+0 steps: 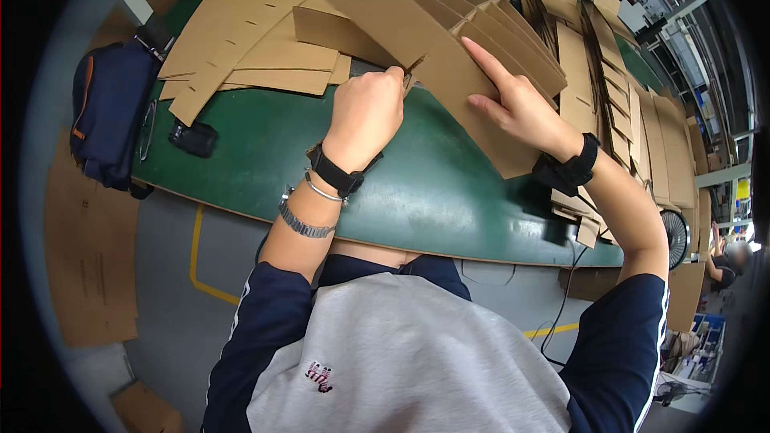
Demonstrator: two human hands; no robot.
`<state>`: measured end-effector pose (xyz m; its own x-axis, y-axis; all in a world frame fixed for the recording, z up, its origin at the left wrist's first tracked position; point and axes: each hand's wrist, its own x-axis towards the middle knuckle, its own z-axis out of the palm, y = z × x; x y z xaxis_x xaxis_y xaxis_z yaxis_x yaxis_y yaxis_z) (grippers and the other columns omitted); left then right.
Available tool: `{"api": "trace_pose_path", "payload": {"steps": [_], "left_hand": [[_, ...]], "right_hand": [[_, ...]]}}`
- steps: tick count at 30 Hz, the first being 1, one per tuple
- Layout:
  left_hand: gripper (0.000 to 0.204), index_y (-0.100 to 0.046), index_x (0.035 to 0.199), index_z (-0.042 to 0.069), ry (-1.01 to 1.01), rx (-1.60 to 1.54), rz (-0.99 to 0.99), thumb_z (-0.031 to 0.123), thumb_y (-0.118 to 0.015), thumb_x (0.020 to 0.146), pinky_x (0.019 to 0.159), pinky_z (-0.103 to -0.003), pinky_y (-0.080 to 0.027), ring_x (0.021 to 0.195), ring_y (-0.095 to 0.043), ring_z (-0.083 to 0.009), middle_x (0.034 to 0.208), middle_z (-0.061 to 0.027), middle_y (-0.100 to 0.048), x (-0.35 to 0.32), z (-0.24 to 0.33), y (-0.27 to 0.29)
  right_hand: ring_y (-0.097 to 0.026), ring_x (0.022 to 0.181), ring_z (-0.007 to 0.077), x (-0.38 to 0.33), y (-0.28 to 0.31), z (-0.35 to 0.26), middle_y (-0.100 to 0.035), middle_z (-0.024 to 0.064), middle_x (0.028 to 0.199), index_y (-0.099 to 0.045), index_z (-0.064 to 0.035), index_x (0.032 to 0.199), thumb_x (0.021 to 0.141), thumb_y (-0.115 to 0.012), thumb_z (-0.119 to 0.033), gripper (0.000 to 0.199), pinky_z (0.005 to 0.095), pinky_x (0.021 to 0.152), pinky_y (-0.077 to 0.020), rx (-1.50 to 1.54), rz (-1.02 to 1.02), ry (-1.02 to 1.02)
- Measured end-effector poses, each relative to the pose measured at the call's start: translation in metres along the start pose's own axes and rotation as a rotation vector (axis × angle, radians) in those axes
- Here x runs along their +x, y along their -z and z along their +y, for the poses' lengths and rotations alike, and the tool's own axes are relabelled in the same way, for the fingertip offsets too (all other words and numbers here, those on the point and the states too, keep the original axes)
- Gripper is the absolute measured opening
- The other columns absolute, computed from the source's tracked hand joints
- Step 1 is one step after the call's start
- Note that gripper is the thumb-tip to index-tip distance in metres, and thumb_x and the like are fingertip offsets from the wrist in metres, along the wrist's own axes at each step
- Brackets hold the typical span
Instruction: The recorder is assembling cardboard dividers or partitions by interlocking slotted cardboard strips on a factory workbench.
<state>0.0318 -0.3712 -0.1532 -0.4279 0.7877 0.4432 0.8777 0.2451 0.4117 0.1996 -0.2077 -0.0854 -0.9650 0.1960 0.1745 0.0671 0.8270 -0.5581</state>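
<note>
Two hands work one long cardboard strip (449, 72) lying slantwise on the green surface (417, 192). The left hand (365, 112) has its grip clenched on the strip's slotted edge; the right hand (517, 104) lies open, forefinger stretched flat along the strip, pressing rather than grasping. The pinch sits right at a slot, so the card could tear or crease there, and the strip could slide into the loose cardboard pile (249, 48) behind. More cut pieces (618, 88) are stacked at right. A dark bag (108, 112) hangs off the left end, over grey floor with a yellow line (196, 265).
</note>
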Motion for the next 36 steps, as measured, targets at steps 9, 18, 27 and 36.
{"api": "trace_pose_path", "payload": {"steps": [9,18,27,36], "left_hand": [[0.011,-0.067,0.093,0.003,0.005,0.061,-0.074,0.01,-0.065,0.085,0.068,-0.045,-0.054,0.075,-0.067,-0.0372,0.078,-0.019,-0.068,-0.002,0.005,0.002],[0.011,-0.067,0.092,0.003,0.019,0.069,-0.085,0.012,-0.065,0.086,0.067,-0.045,-0.054,0.074,-0.067,-0.037,0.076,-0.0184,-0.068,-0.002,0.007,0.004],[0.008,-0.063,0.086,0.002,-0.019,0.071,-0.032,0.01,-0.064,0.085,0.063,-0.045,-0.054,0.069,-0.067,-0.0373,0.07,-0.0193,-0.066,-0.003,0.005,0.0],[0.008,-0.064,0.087,0.003,-0.007,0.035,-0.091,0.012,-0.064,0.087,0.066,-0.046,-0.053,0.073,-0.066,-0.0381,0.075,-0.019,-0.067,-0.002,0.011,0.002]], "right_hand": [[-0.065,0.083,0.0431,0.002,0.006,-0.015,-0.066,0.0269,0.102,-0.021,-0.0149,0.155,0.087,-0.057,-0.001,0.078,0.0492,0.074,-0.051,-0.255,-0.142,0.05],[-0.065,0.079,0.0426,0.001,0.008,-0.011,-0.066,0.0264,0.096,-0.023,-0.015,0.155,0.085,-0.057,0.0,0.079,0.0494,0.071,-0.0507,-0.291,-0.116,0.09],[-0.065,0.073,0.0411,0.003,0.006,-0.015,-0.066,0.0259,0.088,-0.024,-0.0154,0.154,0.085,-0.057,0.0,0.078,0.049,0.067,-0.0504,-0.291,-0.129,0.091],[-0.064,0.067,0.0398,-0.002,-0.018,0.002,-0.064,0.0232,0.075,-0.025,-0.0112,0.154,0.083,-0.057,0.001,0.079,0.0487,0.064,-0.0502,-0.313,-0.191,0.114]]}}
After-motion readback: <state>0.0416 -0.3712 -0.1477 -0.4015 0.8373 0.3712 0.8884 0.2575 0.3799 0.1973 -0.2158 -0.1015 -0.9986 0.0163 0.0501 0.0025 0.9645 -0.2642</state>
